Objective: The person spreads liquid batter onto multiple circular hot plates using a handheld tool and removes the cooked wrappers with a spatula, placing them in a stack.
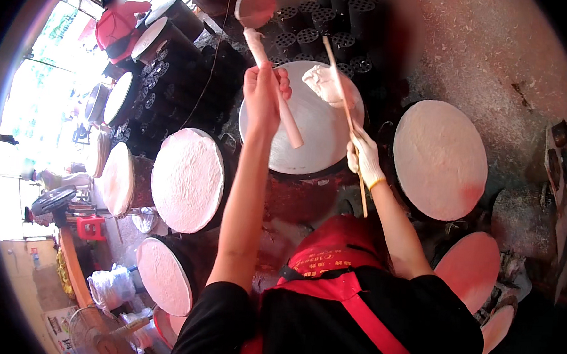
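My left hand is bare and wrapped round the thick pale handle of a ladle-like tool. Its round head points away from me, past the far left rim of the middle griddle. A white glove with a yellow cuff covers my right hand, which grips a long thin wooden stick slanting over that griddle's right side. Beside the stick's upper part is a lump of soft white dough; whether it touches the griddle is unclear. The griddle's plate looks smooth and grey.
White sheets cover round griddles to the left and right. Perforated black coal cylinders stack up beyond the middle one. A person in red bends at the far left. At lower left stand a fan and red stool.
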`<state>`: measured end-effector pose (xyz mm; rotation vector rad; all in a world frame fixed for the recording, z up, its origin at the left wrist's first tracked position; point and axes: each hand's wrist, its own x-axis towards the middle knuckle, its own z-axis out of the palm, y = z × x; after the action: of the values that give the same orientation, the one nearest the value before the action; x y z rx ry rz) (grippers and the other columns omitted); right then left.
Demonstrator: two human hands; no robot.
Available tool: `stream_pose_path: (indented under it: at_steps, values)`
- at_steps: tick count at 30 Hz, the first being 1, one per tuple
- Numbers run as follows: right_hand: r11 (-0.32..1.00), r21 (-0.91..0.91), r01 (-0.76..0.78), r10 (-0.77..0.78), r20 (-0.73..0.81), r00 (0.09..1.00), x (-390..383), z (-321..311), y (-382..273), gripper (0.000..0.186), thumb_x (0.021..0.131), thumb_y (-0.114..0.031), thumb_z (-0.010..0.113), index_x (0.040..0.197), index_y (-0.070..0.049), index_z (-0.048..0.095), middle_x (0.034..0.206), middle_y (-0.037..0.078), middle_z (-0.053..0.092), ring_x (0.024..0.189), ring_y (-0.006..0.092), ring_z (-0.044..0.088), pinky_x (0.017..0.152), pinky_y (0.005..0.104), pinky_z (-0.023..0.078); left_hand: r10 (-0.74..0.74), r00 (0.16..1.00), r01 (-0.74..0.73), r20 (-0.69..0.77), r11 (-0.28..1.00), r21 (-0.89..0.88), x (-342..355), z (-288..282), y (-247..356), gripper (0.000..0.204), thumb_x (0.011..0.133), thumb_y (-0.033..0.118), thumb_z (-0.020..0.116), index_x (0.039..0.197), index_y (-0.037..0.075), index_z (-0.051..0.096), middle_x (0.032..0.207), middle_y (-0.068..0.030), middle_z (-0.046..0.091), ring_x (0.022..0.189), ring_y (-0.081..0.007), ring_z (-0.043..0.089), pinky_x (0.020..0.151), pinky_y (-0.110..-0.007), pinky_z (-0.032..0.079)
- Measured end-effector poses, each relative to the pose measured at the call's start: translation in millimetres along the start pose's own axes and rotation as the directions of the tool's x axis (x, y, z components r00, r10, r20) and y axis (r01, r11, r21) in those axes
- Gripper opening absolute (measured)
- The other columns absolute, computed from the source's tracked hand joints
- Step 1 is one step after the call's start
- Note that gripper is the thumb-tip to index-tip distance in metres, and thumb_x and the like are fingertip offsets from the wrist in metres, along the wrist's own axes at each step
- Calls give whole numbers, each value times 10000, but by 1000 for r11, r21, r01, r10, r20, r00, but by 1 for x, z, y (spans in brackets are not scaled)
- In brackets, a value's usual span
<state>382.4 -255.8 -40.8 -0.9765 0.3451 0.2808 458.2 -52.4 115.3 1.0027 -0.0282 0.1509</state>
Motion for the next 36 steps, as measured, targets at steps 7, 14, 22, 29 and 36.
stream_pose_path:
  at_steps: [7, 14, 22, 29, 36]
  values:
    - [985, 158, 73, -31, -255, 967, -50, 33, 60, 388, 940, -240, 539, 1321, -310, 514, 538, -45, 390, 318, 74, 342, 275, 243, 297, -339, 909, 386, -241, 903, 188, -86, -78, 37, 199, 975, 247, 458, 947, 58, 513, 737, 10, 480, 543, -57, 412, 475, -207, 362]
    - [985, -174, 12, -55, -244, 968, 35, 101, 26, 379, 918, -239, 557, 1295, -270, 536, 536, -39, 377, 325, 86, 337, 293, 267, 293, -498, 764, 538, -409, 843, -21, -214, -114, 28, 235, 984, 338, 456, 986, 102, 467, 649, 31, 379, 464, -43, 319, 383, -183, 245]
    - [923, -372, -100, 118, 24, 993, -1, 68, 3, 395, 917, -225, 559, 1309, -266, 529, 577, -49, 405, 349, 48, 319, 305, 224, 254, -657, 670, 648, -346, 745, -161, -268, -160, 41, 163, 972, 251, 499, 1029, 99, 510, 593, 56, 324, 409, -25, 270, 339, -182, 209]
    - [906, -412, -95, 25, -171, 985, -15, 56, 18, 383, 910, -251, 572, 1288, -305, 548, 546, -50, 384, 332, 61, 299, 295, 242, 265, -743, 613, 660, -269, 668, -343, -289, -177, 46, 141, 942, 163, 545, 849, 63, 513, 518, 50, 352, 410, -49, 320, 357, -194, 248]
    - [813, -562, -153, 205, 29, 978, 20, 85, -11, 381, 920, -270, 570, 1299, -273, 539, 572, -55, 381, 357, 45, 289, 311, 219, 236, -684, 662, 621, -306, 729, -287, -301, -170, 30, 74, 894, 96, 593, 909, 47, 540, 680, -8, 477, 486, -48, 389, 385, -186, 282]
